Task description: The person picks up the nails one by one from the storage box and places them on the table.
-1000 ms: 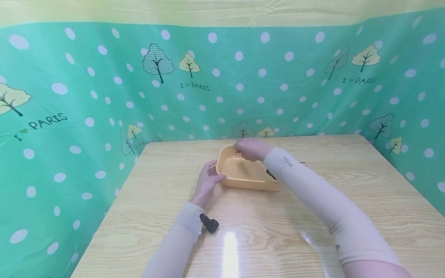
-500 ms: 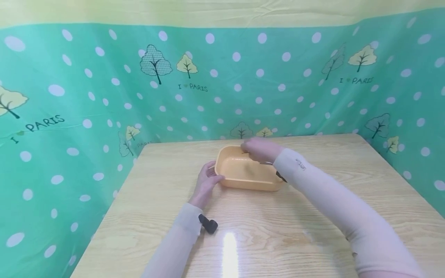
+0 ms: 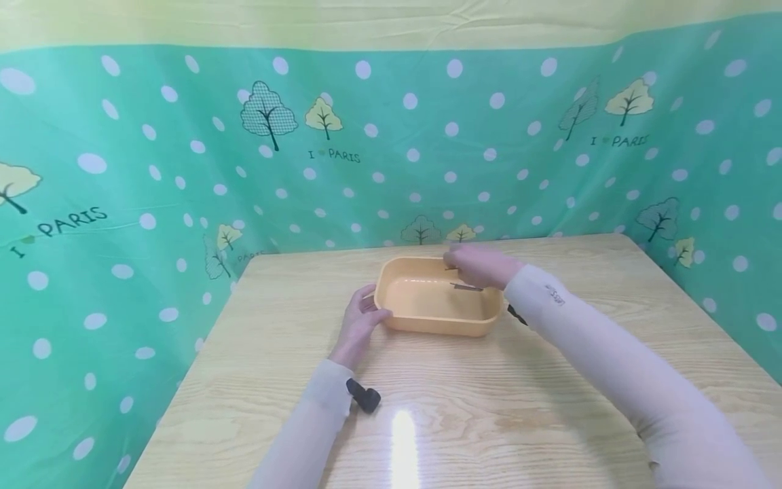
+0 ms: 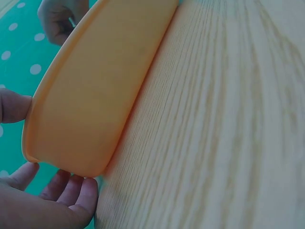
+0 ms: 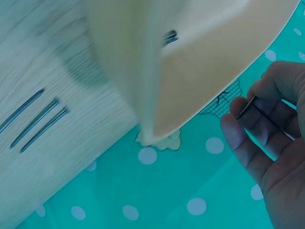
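A shallow orange plastic box stands on the table. My left hand grips its left end, thumb at the near corner; in the left wrist view, that thumb touches the rim and fingers lie against the outside. Over the box's far right rim, my right hand pinches a thin dark metal rod between thumb and fingers. Inside the box lie thin metal rods; the right wrist view shows only their ends.
Beside the box, several thin metal rods lie roughly parallel on the wooden table in the right wrist view. My right forearm hides that area in the head view. A green dotted curtain hangs behind and along both sides.
My right hand has moved rightward along the box's far rim, uncovering the rods inside. My left hand keeps its grip on the box's left end.
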The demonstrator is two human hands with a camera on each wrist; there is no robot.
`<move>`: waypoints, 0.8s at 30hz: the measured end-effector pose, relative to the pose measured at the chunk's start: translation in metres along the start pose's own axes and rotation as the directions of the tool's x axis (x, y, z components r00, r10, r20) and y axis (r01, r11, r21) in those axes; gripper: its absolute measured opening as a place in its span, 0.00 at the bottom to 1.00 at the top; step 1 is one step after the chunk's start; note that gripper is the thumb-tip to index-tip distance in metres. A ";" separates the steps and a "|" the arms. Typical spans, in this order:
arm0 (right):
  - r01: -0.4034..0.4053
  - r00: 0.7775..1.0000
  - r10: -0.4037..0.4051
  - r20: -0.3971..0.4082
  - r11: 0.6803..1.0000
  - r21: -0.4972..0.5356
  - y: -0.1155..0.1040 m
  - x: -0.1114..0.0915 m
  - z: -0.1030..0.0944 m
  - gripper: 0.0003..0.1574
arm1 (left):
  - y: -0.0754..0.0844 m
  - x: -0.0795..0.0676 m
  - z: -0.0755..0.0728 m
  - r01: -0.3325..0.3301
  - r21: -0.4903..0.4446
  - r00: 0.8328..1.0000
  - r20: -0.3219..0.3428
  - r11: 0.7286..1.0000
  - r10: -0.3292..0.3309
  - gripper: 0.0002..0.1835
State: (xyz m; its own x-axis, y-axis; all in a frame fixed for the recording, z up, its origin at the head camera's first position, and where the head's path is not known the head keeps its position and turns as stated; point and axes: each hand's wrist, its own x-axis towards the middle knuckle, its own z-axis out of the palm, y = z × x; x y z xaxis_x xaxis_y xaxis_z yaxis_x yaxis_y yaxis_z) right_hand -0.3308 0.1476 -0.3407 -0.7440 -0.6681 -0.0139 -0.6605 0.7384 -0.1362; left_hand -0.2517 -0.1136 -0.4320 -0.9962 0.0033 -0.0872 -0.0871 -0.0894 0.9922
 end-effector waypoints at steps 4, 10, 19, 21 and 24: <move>-0.035 0.999 0.035 0.018 0.999 0.002 0.007 -0.008 -0.002 0.16 | 0.012 -0.008 0.001 0.013 0.003 1.000 0.012 1.000 -0.013 0.42; -0.059 0.998 0.059 0.013 0.998 -0.014 0.019 -0.021 -0.004 0.15 | 0.025 -0.021 0.004 0.008 0.013 1.000 0.021 1.000 -0.009 0.41; -0.040 0.998 0.037 -0.055 0.998 -0.058 0.029 -0.043 -0.003 0.14 | 0.026 -0.023 0.002 0.003 0.017 0.999 0.041 1.000 -0.003 0.42; -0.037 0.997 0.032 -0.066 0.997 -0.074 0.032 -0.047 -0.002 0.13 | 0.026 -0.023 0.003 0.004 0.019 0.999 0.040 1.000 -0.005 0.41; -0.037 0.997 0.030 -0.073 0.995 -0.097 0.036 -0.054 -0.001 0.10 | 0.026 -0.023 0.004 0.004 0.019 0.999 0.044 1.000 -0.005 0.41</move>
State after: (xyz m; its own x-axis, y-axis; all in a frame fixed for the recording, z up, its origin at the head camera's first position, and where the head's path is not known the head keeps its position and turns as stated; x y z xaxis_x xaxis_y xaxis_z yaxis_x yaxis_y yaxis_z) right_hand -0.3142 0.2107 -0.3436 -0.7688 -0.6371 0.0547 -0.6392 0.7680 -0.0389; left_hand -0.2310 -0.1124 -0.4034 -0.9950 0.0473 -0.0885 -0.0917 -0.0703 0.9933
